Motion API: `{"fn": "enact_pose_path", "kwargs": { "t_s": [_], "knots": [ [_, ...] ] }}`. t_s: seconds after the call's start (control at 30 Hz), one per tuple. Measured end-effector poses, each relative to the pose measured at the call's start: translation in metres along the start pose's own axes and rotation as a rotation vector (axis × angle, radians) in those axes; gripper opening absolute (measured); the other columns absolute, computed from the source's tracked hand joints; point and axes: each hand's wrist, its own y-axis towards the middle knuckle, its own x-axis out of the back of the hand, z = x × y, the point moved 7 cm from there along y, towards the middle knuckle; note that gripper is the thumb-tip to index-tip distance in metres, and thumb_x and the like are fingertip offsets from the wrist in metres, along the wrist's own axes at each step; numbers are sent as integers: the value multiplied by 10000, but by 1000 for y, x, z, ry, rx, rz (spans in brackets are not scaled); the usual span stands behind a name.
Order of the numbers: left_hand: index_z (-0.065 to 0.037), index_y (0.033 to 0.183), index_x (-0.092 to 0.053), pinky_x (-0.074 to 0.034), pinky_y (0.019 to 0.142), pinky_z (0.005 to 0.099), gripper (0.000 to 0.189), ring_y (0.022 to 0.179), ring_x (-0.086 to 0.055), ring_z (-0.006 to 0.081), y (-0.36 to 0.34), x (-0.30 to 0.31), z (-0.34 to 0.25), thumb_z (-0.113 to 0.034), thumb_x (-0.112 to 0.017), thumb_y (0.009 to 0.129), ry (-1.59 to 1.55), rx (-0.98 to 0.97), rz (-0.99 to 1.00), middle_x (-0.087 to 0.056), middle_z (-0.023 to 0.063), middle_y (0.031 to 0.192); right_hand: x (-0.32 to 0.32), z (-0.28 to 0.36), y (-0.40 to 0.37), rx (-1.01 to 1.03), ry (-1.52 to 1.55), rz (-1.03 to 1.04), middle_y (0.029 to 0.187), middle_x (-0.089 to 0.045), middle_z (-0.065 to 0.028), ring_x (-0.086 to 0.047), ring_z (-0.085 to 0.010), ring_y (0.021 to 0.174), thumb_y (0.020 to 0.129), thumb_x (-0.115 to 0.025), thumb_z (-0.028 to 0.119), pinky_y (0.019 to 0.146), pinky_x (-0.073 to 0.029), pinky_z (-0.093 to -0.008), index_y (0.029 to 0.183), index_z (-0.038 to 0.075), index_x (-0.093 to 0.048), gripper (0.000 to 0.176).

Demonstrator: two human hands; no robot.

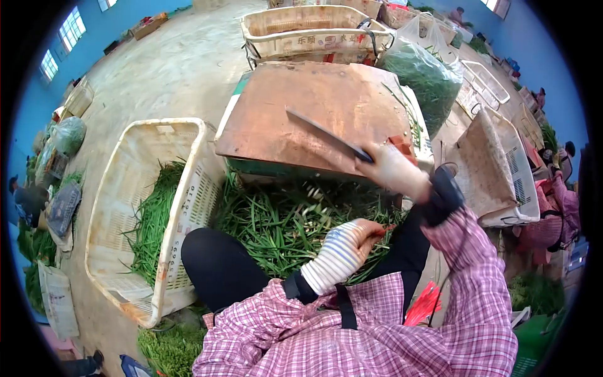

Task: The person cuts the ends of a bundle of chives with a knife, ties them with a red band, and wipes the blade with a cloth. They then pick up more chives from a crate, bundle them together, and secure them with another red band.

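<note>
My right hand (396, 171), in a pale glove, is wrapped round the dark handle of a knife (326, 134). The blade points up and left over the brown board (314, 107). Lower down, my left hand (342, 251), in a white striped glove, is held above a heap of cut green stalks (276, 220) between my knees. Its fingers are pressed together near something small and reddish that I cannot make out. Small pale bits, blurred, lie or fall over the heap just below the board's front edge.
A white crate (169, 251) with green stalks stands at my left knee. Another crate (308, 41) is behind the board, beside a clear bag (427, 78) of greens. On the right is a crate (524, 182) with a brown sheet. Other people sit at the far sides.
</note>
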Motion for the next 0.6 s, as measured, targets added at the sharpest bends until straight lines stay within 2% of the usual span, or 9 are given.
{"fn": "enact_pose_path", "kwargs": {
  "t_s": [0.07, 0.1, 0.13, 0.23, 0.27, 0.37, 0.43, 0.53, 0.6],
  "knots": [
    [-9, 1142, -705, -528, 659, 287, 206, 747, -657, 129, -2, 6, 5, -48, -671, 943, -139, -2, -69, -723, 60, 877, -10, -11, 56, 8, -135, -63, 950, -703, -264, -695, -425, 917, 882, -704, 256, 797, -538, -479, 1125, -2, -659, 357],
    [1, 1155, -709, -504, 635, 232, 219, 723, -601, 58, -9, 17, 0, -55, -680, 945, -481, 403, -24, -715, 24, 908, -27, -25, 90, 11, -153, -39, 954, -703, -265, -690, -430, 929, 884, -703, 266, 801, -543, -484, 1127, 3, -666, 360],
    [-9, 1139, -715, -493, 622, 207, 205, 696, -593, 43, -12, 25, 3, -37, -664, 943, -490, 434, -54, -719, 25, 928, -42, -31, 115, 12, -173, -11, 959, -702, -266, -685, -435, 941, 885, -702, 276, 806, -547, -490, 1129, 7, -673, 364],
    [1, 1119, -704, -515, 606, 218, 191, 688, -626, 76, -23, 63, 4, -33, -659, 937, -501, 454, -151, -730, 54, 944, -64, 11, 98, 178, -199, 120, 957, -708, -247, -686, -429, 936, 888, -694, 295, 798, -549, -484, 1118, 58, -684, 331],
    [5, 1120, -692, -519, 598, 222, 177, 684, -640, 90, -27, 76, 9, -67, -656, 962, -508, 427, -204, -731, 78, 954, -54, 36, 71, 191, -34, 206, 957, -710, -239, -684, -431, 931, 898, -675, 293, 790, -544, -486, 1125, 79, -679, 312],
    [1, 1091, -684, -524, 608, 248, 253, 690, -647, 109, -30, 123, 10, -231, -603, 1032, -484, 323, -386, -725, 94, 950, -29, 33, 42, 282, -149, 200, 1009, -711, -234, -704, -398, 937, 895, -678, 267, 797, -551, -449, 1198, 67, -646, 364],
    [-2, 1068, -675, -531, 640, 275, 347, 703, -651, 121, -27, 150, 6, -325, -548, 1063, -479, 243, -530, -718, 99, 929, 9, -2, 37, 80, -177, 23, 1029, -715, -234, -715, -382, 936, 903, -672, 188, 800, -559, -430, 1227, 46, -639, 355],
    [-35, 1114, -664, -562, 672, 267, 301, 783, -683, 142, -22, 171, 18, -315, -568, 1055, -728, 137, -646, -717, 87, 1014, 48, -99, 49, -102, -405, -240, 990, -704, -268, -688, -428, 943, 906, -682, 268, 801, -552, -465, 1161, 25, -635, 356],
    [-48, 1127, -658, -572, 684, 276, 291, 790, -684, 155, -18, 174, 28, -318, -586, 1044, -829, 146, -699, -713, 85, 1013, 50, -157, 53, -268, -562, -160, 1002, -696, -281, -681, -435, 968, 925, -670, 295, 823, -543, -486, 1173, 18, -613, 377]
  ]
}}
